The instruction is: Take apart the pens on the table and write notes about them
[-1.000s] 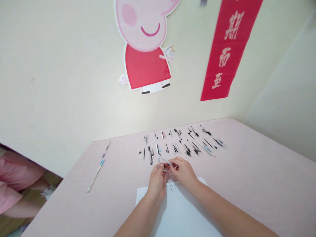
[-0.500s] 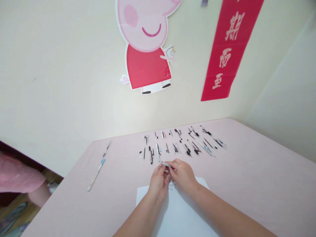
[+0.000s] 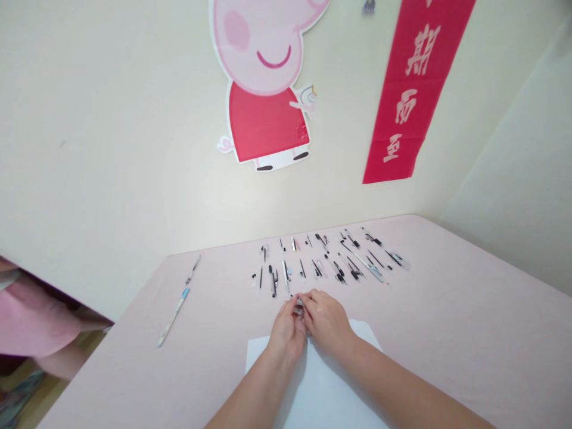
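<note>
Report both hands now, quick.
Left hand: closed, holding a small pale piece, mostly hidden.
Right hand: curled at the same piece; whether it grips cannot be told.

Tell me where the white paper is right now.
In the head view, the white paper lies at bottom centre on the pink tabletop, partly hidden by both forearms, on the near side of the pen parts.

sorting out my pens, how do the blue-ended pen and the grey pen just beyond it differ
The blue-ended pen has a pale body with a blue far end; the grey pen shows a darker stretch. The blue-ended pen looks longer and lies nearer; the grey pen looks shorter and lies farther off. Both lie on the pink table.
</note>
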`<state>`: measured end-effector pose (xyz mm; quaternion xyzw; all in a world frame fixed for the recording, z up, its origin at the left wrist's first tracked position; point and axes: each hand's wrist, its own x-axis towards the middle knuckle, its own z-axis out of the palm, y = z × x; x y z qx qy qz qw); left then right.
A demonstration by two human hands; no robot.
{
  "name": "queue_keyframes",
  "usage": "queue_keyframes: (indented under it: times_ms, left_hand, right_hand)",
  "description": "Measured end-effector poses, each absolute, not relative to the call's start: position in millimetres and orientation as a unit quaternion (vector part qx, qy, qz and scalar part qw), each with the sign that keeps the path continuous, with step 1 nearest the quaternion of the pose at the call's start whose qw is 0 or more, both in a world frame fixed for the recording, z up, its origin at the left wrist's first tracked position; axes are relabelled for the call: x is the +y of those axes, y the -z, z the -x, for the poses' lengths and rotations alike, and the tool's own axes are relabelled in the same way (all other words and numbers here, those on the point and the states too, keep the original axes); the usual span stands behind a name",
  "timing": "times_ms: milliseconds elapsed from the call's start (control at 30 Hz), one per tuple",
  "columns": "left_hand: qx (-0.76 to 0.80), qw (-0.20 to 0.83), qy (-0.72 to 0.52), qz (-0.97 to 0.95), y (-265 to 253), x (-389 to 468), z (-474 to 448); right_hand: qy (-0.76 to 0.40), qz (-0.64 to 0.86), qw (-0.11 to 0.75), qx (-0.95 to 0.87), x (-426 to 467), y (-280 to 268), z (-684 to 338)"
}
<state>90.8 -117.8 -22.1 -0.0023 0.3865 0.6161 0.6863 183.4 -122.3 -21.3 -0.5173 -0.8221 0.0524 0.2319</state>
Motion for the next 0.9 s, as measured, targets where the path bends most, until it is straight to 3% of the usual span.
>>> queue_keyframes:
  times_ms: [367,600,900]
  left_hand:
    - [0.481,0.647,-0.586,-0.083,16.2,-101.3,-50.7]
    - [0.680,0.454,-0.505,-0.276,13.2,-67.0,38.6]
    - [0.815,0.205,-0.214,-0.498,20.7,-32.7,78.4]
  right_hand:
    - [-0.063,0.444,0.343,-0.825,-125.7,15.7,-187.7]
    - [-0.094,0.447,0.366,-0.811,-117.9,30.9,-191.8]
    - [-0.110,0.447,0.365,-0.809,-116.4,34.8,-192.3]
